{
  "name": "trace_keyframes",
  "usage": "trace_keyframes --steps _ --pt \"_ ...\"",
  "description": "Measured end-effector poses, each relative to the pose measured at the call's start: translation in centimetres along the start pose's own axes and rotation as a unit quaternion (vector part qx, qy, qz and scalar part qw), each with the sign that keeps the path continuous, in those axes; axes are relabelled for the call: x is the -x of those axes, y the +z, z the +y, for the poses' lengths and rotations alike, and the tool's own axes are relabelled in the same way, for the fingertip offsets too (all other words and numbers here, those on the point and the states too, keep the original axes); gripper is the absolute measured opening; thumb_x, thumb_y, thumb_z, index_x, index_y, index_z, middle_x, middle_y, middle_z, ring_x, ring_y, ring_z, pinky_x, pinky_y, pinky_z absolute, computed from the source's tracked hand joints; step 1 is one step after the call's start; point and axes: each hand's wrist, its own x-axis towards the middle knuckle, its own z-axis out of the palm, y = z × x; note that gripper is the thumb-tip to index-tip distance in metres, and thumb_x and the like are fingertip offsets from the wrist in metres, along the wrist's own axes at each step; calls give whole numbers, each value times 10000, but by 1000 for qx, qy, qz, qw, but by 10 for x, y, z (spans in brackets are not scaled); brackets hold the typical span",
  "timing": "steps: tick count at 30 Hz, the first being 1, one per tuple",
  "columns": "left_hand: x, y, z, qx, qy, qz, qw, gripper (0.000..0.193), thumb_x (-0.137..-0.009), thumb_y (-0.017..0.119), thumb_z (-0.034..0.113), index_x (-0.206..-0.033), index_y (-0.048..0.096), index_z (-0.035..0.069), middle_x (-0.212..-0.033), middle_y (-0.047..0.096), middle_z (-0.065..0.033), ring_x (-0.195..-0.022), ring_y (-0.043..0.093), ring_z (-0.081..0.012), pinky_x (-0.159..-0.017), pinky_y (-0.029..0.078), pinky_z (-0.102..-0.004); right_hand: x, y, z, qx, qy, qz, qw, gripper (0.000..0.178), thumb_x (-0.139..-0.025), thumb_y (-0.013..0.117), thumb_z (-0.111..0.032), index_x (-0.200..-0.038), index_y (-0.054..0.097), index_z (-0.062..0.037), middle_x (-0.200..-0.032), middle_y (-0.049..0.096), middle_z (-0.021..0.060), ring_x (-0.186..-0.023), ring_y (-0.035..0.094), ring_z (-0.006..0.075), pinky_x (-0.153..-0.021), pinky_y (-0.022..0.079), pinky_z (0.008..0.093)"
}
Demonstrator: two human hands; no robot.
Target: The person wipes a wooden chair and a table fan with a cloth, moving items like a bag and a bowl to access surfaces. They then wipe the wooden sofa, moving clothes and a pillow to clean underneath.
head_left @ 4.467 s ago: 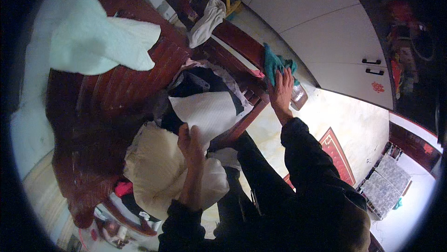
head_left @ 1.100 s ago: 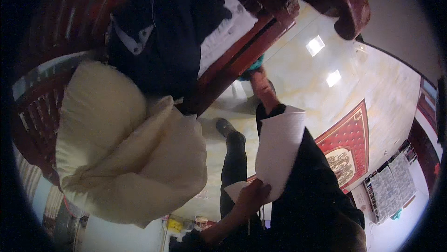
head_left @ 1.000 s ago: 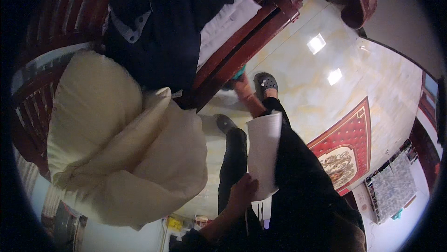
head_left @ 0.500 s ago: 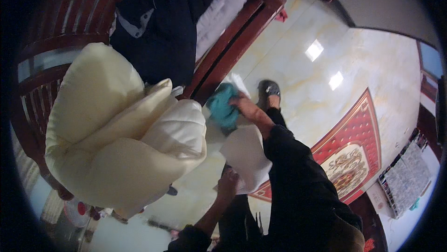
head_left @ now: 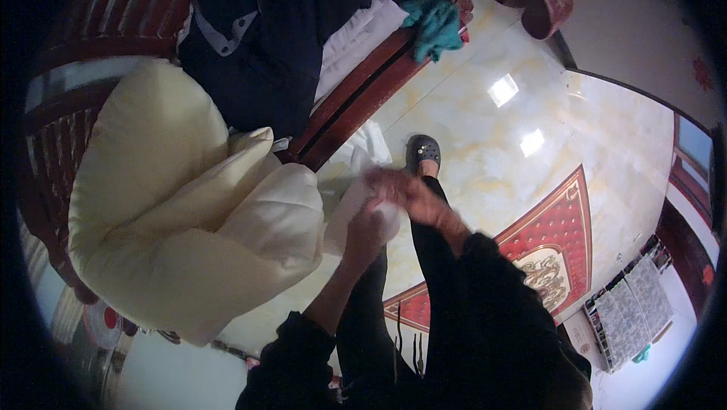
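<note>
Glossy cream marble-look tiled floor, red patterned rug at right. Nearest: left hand and right hand, both blurred, closed together on white crumpled cloth above the person's knees. Just left: puffy cream pillow on dark red wooden bench. Beyond: dark navy garment, then teal cloth on bench edge.

The white cloth is hanging crumpled and bunched up, kinda blurry, just off the wooden bench's front edge, right beside the cream pillow, over the shiny floor.
</note>
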Motion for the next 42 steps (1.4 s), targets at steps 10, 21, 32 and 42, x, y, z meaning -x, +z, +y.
trace_keyframes --steps 10,21,32,42 --pt "-121 50 -218 37 -174 67 982 240 -857 610 143 -1065 656 32 -1129 632 -171 -1059 599 -330 -901 487 -413 71 28 63 14 271 334 902 367 -953 599 -313 -1099 639 22 -846 686 91 -783 593 108 -714 497 295" --pt "-194 114 -269 37 -218 77 972 509 -896 555 301 -1240 556 -73 -1328 545 -258 -1278 481 -383 -1080 370 -394 78 18 64 -92 292 350 885 285 -969 591 -185 -1141 622 39 -976 676 82 -850 590 117 -766 497 280" --pt "0 -8 -97 -51 -127 53 989 337 -812 695 263 -962 657 -36 -861 656 -147 -766 615 -307 -716 474 -402 96 9 10 -78 76 489 866 252 -935 634 -141 -1129 629 19 -983 673 60 -874 611 138 -787 499 288" --pt "110 -34 114 143 -331 111 926 371 -913 641 343 -998 641 -18 -833 660 -122 -739 630 -230 -658 486 -368 -35 -57 -237 60 -162 409 896 184 -942 621 -165 -1016 594 1 -810 573 8 -732 493 83 -652 423 237"
